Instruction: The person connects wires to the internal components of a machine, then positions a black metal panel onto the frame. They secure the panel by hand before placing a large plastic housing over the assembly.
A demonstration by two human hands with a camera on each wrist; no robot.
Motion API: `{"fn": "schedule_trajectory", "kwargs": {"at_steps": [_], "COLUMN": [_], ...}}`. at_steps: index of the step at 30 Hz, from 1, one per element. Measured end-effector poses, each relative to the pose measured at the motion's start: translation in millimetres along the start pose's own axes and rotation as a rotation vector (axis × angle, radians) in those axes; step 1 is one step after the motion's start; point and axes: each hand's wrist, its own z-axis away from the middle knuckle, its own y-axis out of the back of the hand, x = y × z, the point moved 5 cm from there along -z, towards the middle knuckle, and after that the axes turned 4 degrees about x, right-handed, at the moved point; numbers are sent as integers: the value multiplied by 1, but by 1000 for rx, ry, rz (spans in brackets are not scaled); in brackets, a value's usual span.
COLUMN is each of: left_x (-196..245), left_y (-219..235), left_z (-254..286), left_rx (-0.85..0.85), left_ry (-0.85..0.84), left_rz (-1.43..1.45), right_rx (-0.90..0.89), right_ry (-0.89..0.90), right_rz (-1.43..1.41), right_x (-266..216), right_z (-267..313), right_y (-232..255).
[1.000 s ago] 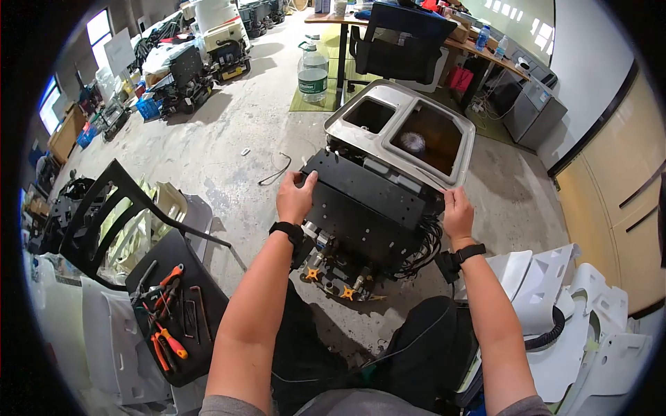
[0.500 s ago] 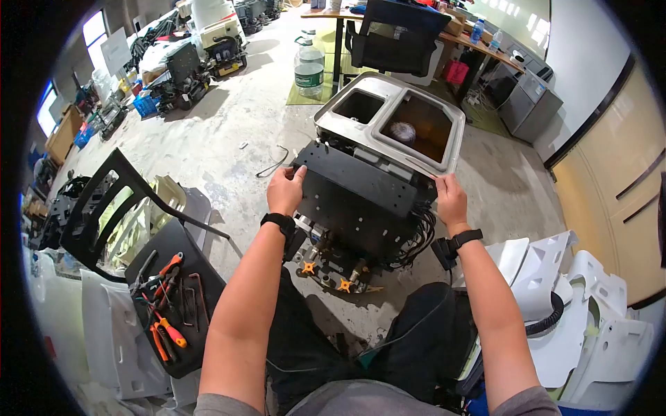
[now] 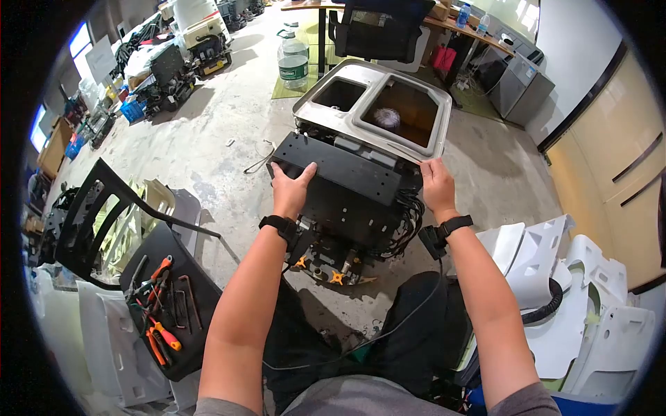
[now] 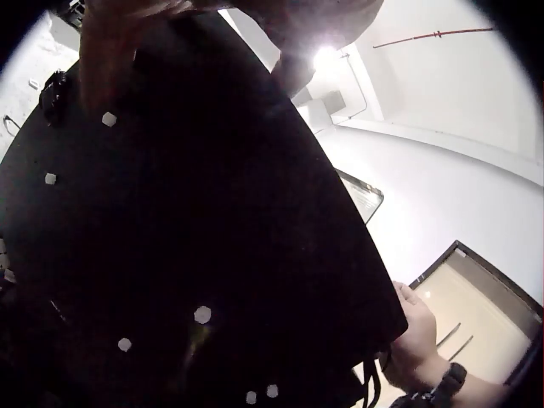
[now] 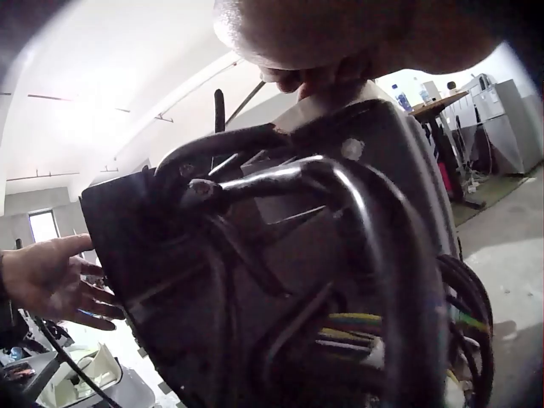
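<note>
A black metal box-shaped cover [image 3: 340,173] with small holes stands on a machine whose grey-rimmed tank [image 3: 444,118] lies behind it. At the cover's left end my left hand [image 3: 290,191] rests with thumb and fingers spread. The right wrist view shows that same left hand [image 5: 55,280] with its fingers extended along the cover's side. My right hand [image 3: 438,186] pinches the cover's far right corner, fingertips bent over the edge. Below it, thick black cables [image 5: 374,221] loop down the cover's right side. Yellow valve handles [image 3: 338,278] sit at the machine's near end.
A chair seat [image 3: 201,277] on the left bears pliers [image 3: 166,336], hex keys and other hand tools. White plastic panels [image 3: 534,277] lie at the right. Beyond the machine stand a large water bottle [image 3: 293,62], a black office chair [image 3: 381,31] and a desk.
The head view has shifted, so the machine sits slightly farther left and higher. My left thumb and fingers are spread wider on the cover. The right hand stays at its corner.
</note>
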Motion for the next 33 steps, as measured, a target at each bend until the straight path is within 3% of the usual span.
{"fn": "schedule_trajectory", "kwargs": {"at_steps": [6, 10, 12, 15, 19, 22, 25, 29, 33], "left_x": [-8, -49, -62, -89, -70, -79, -60, -44, -51], "left_y": [7, 20, 30, 30, 24, 9, 16, 45, 58], "left_z": [11, 37, 60, 82, 114, 124, 151, 213, 230], "left_rx": [-2, -132, -179, -262, -390, -524, -506, -623, -674], "left_ry": [-64, -9, 96, 64, 70, -88, -204, -50, 8], "left_rz": [32, 212, 208, 49, -42, -125, -207, 20, 91], "right_rx": [7, -22, -27, -3, -37, -59, -101, -123, -153], "right_ry": [-5, -53, -35, -13, -69, -33, -65, -86, -90], "right_rz": [-30, -28, -9, 18, 54, 82, 115, 105, 121], "right_x": [-3, 3, 5, 3, 0, 2, 5, 12, 15], "right_z": [1, 2, 3, 2, 2, -1, 0, -1, -5], "right_y": [-1, -1, -2, -4, -3, -3, -3, -5, -4]}}
